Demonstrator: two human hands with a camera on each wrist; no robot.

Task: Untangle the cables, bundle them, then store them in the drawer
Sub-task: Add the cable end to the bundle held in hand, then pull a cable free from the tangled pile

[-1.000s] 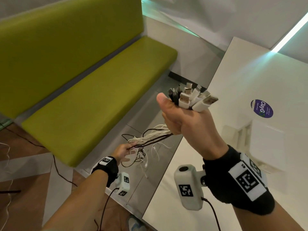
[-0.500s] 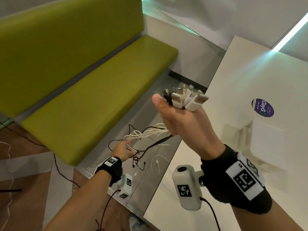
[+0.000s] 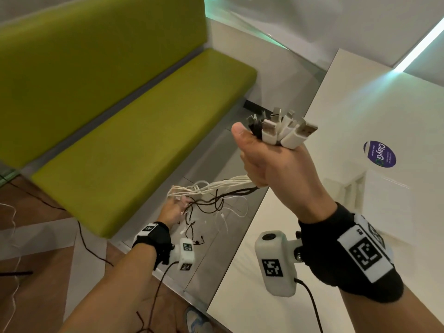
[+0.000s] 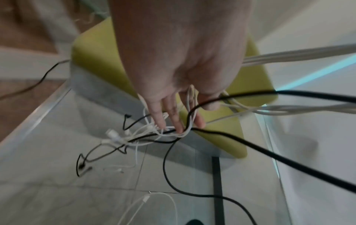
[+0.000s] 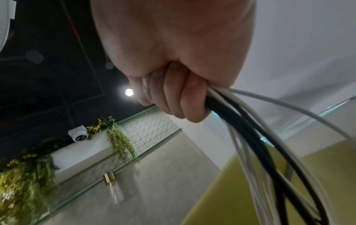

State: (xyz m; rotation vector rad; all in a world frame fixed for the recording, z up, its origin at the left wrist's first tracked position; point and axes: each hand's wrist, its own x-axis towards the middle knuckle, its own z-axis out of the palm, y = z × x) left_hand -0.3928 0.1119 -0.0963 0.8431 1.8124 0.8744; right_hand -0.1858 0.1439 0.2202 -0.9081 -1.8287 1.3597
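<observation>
My right hand (image 3: 269, 169) is held up in a fist round a bundle of white and black cables (image 3: 230, 186). Their USB plugs (image 3: 281, 131) stick out above the fist. In the right wrist view the fingers (image 5: 173, 97) curl tightly round the cables (image 5: 250, 129). The strands run down and left to my left hand (image 3: 173, 210), low over the floor. There its fingers (image 4: 173, 115) are stretched out with white and black cables (image 4: 269, 150) threaded between them. The loose ends (image 4: 113, 135) dangle tangled below the hand. No drawer shows clearly.
A green padded bench (image 3: 144, 140) fills the left, close to the left hand. A white table (image 3: 360, 104) with a round purple sticker (image 3: 379, 154) lies under my right arm. A thin black cord (image 3: 89, 246) trails over the floor, and a shoe (image 3: 197, 320) shows below.
The right fist with the plugs dipped slightly left, then came back up. The left hand stays among the strands while the loose ends below it have swung and shifted.
</observation>
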